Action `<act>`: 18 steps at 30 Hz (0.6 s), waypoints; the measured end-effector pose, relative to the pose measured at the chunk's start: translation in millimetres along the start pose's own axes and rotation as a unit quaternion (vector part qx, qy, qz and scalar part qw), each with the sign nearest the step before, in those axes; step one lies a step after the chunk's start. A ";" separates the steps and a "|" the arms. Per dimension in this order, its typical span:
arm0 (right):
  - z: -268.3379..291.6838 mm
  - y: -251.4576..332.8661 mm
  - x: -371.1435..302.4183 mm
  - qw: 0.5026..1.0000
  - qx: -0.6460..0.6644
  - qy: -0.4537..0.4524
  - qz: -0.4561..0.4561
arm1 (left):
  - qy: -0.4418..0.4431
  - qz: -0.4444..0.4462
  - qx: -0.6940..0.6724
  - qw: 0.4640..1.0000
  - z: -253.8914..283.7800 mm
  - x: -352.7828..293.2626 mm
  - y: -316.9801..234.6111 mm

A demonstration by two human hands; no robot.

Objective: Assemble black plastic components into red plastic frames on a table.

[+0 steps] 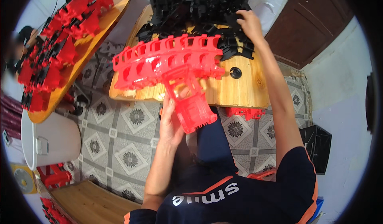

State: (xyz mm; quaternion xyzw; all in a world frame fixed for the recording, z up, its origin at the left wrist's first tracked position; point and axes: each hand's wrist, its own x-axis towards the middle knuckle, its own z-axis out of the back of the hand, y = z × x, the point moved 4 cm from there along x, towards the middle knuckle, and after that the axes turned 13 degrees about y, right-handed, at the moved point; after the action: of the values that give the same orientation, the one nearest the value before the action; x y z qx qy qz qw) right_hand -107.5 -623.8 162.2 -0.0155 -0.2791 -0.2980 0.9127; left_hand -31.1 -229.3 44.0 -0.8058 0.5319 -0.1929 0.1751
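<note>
Your left hand [170, 122] grips a red part [190, 100] from below, at 6 o'clock of the red row [167, 62] on the table [243, 92]. Your right hand [249, 22] reaches to 1 o'clock, fingers closing into the black pile [199, 12]; whether it holds a piece, I cannot tell. Pull carelessly and the heaped pieces could slide off. The red part is glossy, translucent, boxy and ribbed, tilted toward you and touching the row's near edge.
</note>
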 end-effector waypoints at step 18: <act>92.3 246.1 -194.6 0.936 0.199 0.154 0.247 | -0.005 -0.076 0.115 0.990 -15.1 -2.4 -20.2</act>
State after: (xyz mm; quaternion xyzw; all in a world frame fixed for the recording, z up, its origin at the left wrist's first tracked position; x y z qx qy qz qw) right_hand -147.4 -299.4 173.0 0.1439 -0.1759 -0.0006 0.9738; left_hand -23.5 -220.7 66.6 -0.8191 0.4427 -0.2617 0.2540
